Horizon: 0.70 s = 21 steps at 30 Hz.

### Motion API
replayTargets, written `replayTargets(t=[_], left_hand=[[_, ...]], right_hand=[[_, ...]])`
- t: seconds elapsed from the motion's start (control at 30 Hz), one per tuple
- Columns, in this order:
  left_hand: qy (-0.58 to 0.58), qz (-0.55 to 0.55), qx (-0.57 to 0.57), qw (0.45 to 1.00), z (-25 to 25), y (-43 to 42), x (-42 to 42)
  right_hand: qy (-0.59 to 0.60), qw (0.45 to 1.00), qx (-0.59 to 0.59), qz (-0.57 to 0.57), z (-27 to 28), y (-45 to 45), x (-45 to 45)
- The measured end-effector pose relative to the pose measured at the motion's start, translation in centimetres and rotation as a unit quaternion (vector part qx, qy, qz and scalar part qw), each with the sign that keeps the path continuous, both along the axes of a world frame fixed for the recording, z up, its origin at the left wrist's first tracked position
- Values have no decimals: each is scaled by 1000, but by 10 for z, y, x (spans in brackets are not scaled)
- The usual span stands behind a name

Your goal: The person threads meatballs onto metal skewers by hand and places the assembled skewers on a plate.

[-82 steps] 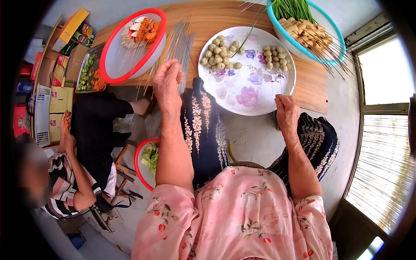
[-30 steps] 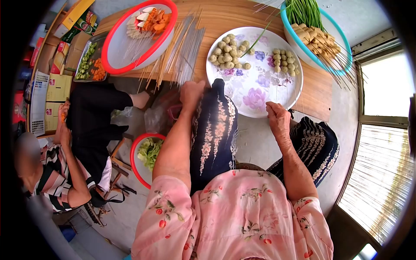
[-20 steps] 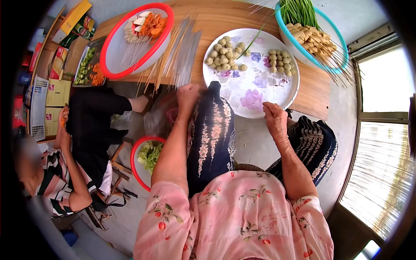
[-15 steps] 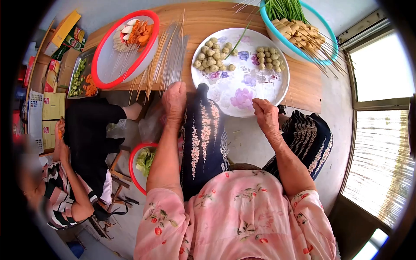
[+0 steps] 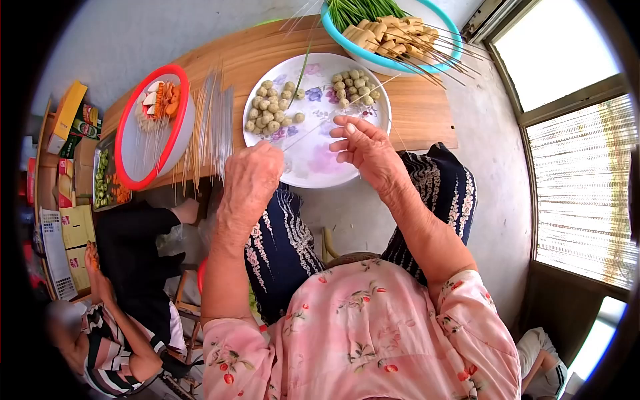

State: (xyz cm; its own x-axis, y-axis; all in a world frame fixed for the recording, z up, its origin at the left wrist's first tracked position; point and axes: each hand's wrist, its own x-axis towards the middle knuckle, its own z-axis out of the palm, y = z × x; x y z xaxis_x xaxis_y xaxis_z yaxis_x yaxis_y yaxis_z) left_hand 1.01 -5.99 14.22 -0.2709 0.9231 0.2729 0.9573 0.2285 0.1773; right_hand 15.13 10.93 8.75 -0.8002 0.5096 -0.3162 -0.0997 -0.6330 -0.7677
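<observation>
My left hand (image 5: 253, 175) is closed on a thin skewer (image 5: 303, 137), which slants up to the right over the plate. Close to that skewer, my right hand (image 5: 363, 148) has its fingers half curled and apart; whether they touch it I cannot tell. Under both hands lies a round white plate (image 5: 313, 175) with purple flowers. Small greenish balls (image 5: 268, 110) are heaped on its left side, and a second cluster of balls (image 5: 353, 87) sits at the right. A green stalk (image 5: 301, 75) crosses the left heap.
Loose skewers (image 5: 212, 127) lie on the wooden table (image 5: 233, 50), left of the plate. Beyond them is a red-rimmed basket (image 5: 122, 157) with skewered food. A turquoise-rimmed basin (image 5: 455, 50) holds greens and skewered tan rolls. Another person (image 5: 123, 343) sits at the left.
My left hand has left the loose skewers and now holds one over the plate. My right hand has risen and opened its fingers. The view has shifted, moving the table leftward in it.
</observation>
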Motion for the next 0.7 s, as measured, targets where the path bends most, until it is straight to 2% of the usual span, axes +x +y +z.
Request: replayTargets(t=[0.17,0.27,0.33,0.4,0.47,0.5,0.53,0.63,0.7], left_hand=[[-22,-66,-24,997,-31,20,25],[-102,-81,-67,989,-41,30,35],[-170,-68,-81,980,-32,36,40],[-191,26,-103,976,-43,41,29],[-180,108,-104,972,-68,46,12],[-174,115,-84,974,-80,50,3],[-169,122,-65,976,-90,54,-5],[-156,132,-37,978,-118,73,-19],[-136,136,-39,981,-133,81,-23]], right_hand=[[-8,999,4,-35,-14,2,11],[3,997,-5,-79,-21,2,12],[-9,993,75,-86,-19,9,14],[-33,983,150,-105,-21,15,11],[-166,964,208,-24,-20,22,7],[-232,944,235,17,-20,26,4],[-232,962,138,29,-31,28,-1],[-250,956,155,-2,-32,31,-1],[-220,956,187,-48,-24,28,1]])
